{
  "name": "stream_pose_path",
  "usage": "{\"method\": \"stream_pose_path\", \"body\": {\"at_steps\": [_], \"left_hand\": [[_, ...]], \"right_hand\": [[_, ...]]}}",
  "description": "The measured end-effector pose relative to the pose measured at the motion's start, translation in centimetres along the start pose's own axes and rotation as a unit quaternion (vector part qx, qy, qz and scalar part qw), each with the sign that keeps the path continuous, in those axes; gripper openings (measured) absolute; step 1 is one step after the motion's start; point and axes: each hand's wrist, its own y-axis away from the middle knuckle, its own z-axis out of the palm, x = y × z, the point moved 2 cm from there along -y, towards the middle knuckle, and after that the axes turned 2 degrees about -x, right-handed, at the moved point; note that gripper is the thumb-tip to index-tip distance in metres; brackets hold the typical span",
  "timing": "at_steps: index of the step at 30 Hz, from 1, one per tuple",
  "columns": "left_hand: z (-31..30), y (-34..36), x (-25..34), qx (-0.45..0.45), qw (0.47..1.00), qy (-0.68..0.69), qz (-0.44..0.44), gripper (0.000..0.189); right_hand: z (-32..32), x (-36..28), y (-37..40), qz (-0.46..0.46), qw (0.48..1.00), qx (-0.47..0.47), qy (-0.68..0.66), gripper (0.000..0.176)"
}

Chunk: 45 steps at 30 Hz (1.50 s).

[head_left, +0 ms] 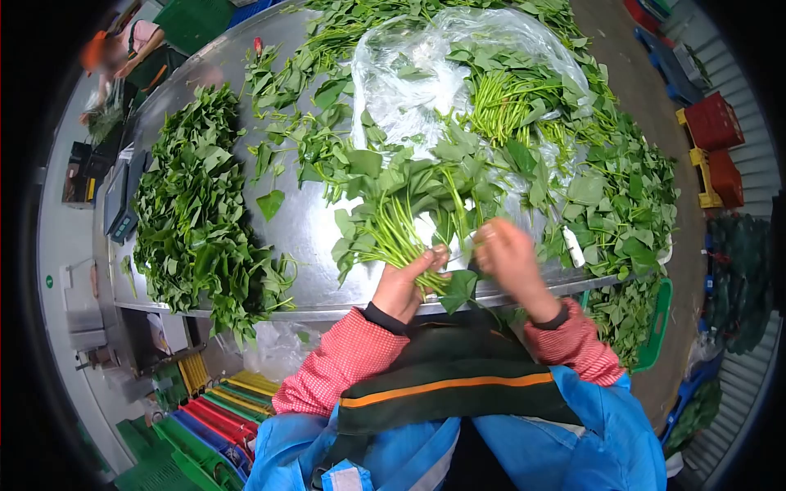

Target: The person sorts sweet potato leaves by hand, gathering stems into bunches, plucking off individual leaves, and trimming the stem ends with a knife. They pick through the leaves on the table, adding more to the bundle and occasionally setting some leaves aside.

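Observation:
My left hand is closed around the lower stems of a bunch of leafy greens, held above the near edge of the metal table. The leaves point away from me and the cut stem ends stick out by my thumb. Just to the right, my right hand has its fingers curled and pinched at some thin leafy stems beside the bunch. Its fingertips are partly hidden. A single leaf hangs below, between my hands.
Tied-looking greens form a long pile at the left. Loose greens cover the right side. Beyond my hands lies a clear plastic bag with stems on it. A white object lies at right. Another person stands far left.

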Motion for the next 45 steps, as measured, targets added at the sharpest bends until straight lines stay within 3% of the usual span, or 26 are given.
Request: {"method": "stream_pose_path", "body": {"at_steps": [4, 8, 10, 15, 18, 24, 25, 27, 28, 31, 32, 33, 35, 36, 37, 39, 40, 42, 45], "left_hand": [[-1.0, -0.7, -0.8, -0.015, 1.000, -0.010, 0.006, 0.014], [-1.0, -0.8, -0.7, 0.000, 0.999, 0.009, 0.051, 0.009], [-1.4, -1.4, -0.7, -0.016, 0.994, 0.089, 0.053, 0.010], [0.8, -0.1, 0.4, -0.021, 0.999, 0.008, 0.027, 0.015], [0.8, -0.1, -1.0, -0.056, 0.997, 0.013, 0.041, 0.016], [0.3, 0.3, -1.2, -0.024, 0.998, -0.009, 0.064, 0.009], [0.0, 0.1, -1.3, 0.001, 0.998, -0.006, 0.067, 0.008], [-0.4, -0.3, -1.6, 0.049, 0.996, 0.002, 0.073, 0.008], [-0.6, -0.4, -1.3, 0.049, 0.996, 0.023, 0.076, 0.008], [-2.1, -1.3, 0.8, 0.044, 0.991, 0.087, 0.092, 0.009], [-1.9, -1.1, 1.4, 0.033, 0.990, 0.090, 0.102, 0.012], [-1.7, -0.9, 1.8, 0.023, 0.989, 0.092, 0.110, 0.016], [-2.5, -1.0, 1.6, 0.023, 0.994, 0.097, 0.033, 0.022], [-3.0, -1.4, 1.6, 0.021, 0.995, 0.097, -0.005, 0.025], [-3.6, -2.2, 1.5, -0.014, 0.992, 0.124, -0.035, 0.027], [-5.0, -3.2, 0.8, -0.075, 0.976, 0.178, -0.098, 0.031], [-4.5, -3.2, 0.7, -0.038, 0.976, 0.176, -0.119, 0.024], [-3.9, -2.7, 1.0, -0.070, 0.984, 0.132, -0.092, 0.019], [-2.8, -1.5, 2.8, -0.077, 0.992, 0.095, 0.006, 0.011]], "right_hand": [[4.5, 1.8, 0.5, -0.141, 0.970, -0.070, 0.188, 0.015], [3.7, -0.6, 1.8, -0.324, 0.873, -0.171, 0.322, 0.012], [2.9, -2.1, 2.8, -0.276, 0.906, -0.203, 0.249, 0.013], [0.6, -2.2, 1.3, -0.101, 0.971, -0.164, 0.143, 0.017], [2.1, 0.2, 0.7, -0.042, 0.984, -0.157, 0.068, 0.021], [3.6, 2.0, 1.0, 0.062, 0.986, -0.155, -0.015, 0.018], [3.6, 1.4, 1.2, -0.049, 0.984, -0.156, 0.069, 0.018], [3.7, -0.2, 1.9, -0.264, 0.925, -0.148, 0.232, 0.017], [3.4, -0.8, 2.3, -0.304, 0.900, -0.163, 0.268, 0.018], [-0.3, -2.7, 3.0, -0.173, 0.967, -0.179, -0.058, 0.017], [-2.9, -3.1, 1.9, -0.093, 0.959, -0.080, -0.257, 0.021], [-5.4, -3.0, 0.2, -0.008, 0.896, 0.026, -0.443, 0.026], [-8.3, 0.1, -3.4, 0.079, 0.979, 0.056, -0.180, 0.035], [-8.9, 2.6, -4.6, 0.119, 0.989, 0.071, -0.043, 0.039], [-7.5, 5.2, -4.4, 0.018, 0.980, 0.083, 0.178, 0.039], [-5.2, 5.6, -4.5, -0.015, 0.938, 0.041, 0.343, 0.031], [-4.2, 6.2, -5.1, -0.028, 0.922, 0.052, 0.381, 0.029], [-2.6, 7.1, -6.2, -0.055, 0.886, 0.076, 0.453, 0.025], [-2.6, 6.5, -6.4, -0.023, 0.956, 0.098, 0.274, 0.023]]}}
